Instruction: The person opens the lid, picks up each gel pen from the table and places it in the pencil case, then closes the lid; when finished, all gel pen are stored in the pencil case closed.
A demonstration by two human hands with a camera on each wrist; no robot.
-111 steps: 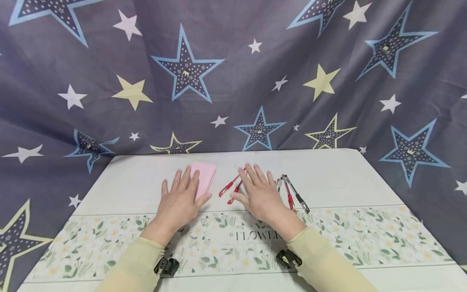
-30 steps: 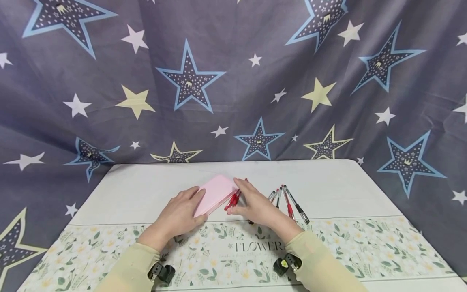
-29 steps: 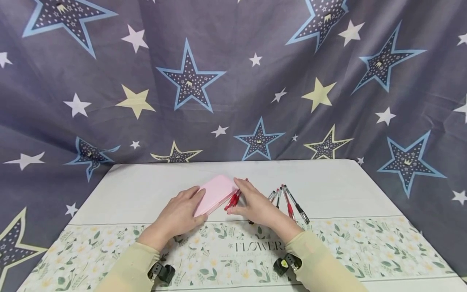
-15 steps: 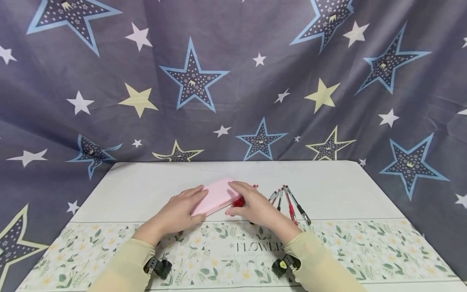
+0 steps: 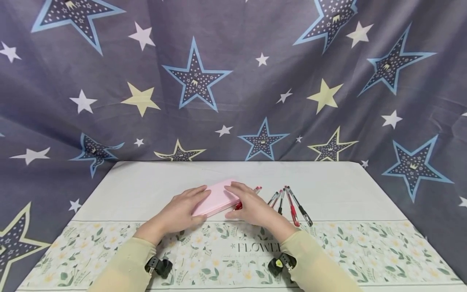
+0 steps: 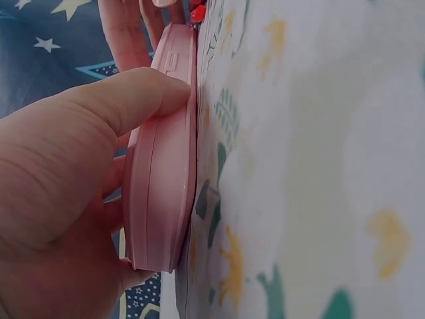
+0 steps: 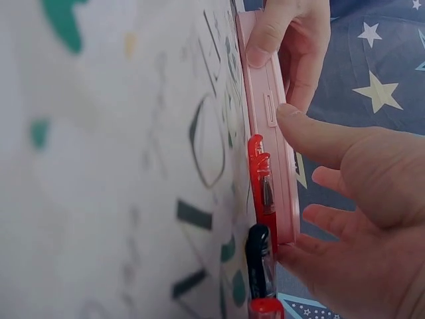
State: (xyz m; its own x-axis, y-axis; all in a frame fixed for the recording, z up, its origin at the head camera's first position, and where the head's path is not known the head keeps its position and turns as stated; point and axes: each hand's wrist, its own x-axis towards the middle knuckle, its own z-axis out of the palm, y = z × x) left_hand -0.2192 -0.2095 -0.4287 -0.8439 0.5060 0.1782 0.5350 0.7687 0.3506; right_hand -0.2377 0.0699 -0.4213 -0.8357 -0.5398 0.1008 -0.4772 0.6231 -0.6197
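Note:
A pink pencil case (image 5: 217, 197) lies closed on the table, slanting up to the right. My left hand (image 5: 178, 209) grips its left end; in the left wrist view the thumb presses the front side of the case (image 6: 159, 179) while the fingers reach behind. At the other end is my right hand (image 5: 251, 207), fingers over the far right corner. The right wrist view shows its thumb tip on the case's upper edge, near the latch (image 7: 270, 109). Red pens (image 7: 263, 193) lie against the front of the case, partly hidden under the right hand in the head view.
Right of the hands, several pens lie fanned out, among them a red pen (image 5: 294, 213) and a black pen (image 5: 304, 213). A floral band (image 5: 365, 251) with lettering crosses the white table cover (image 5: 317, 174). A star-patterned curtain (image 5: 233, 101) hangs behind.
Both hands lay flat earlier, the left partly on the case, the right over pens. The case has moved right and turned clockwise, up against the red pens; the right fingers now lie on its end.

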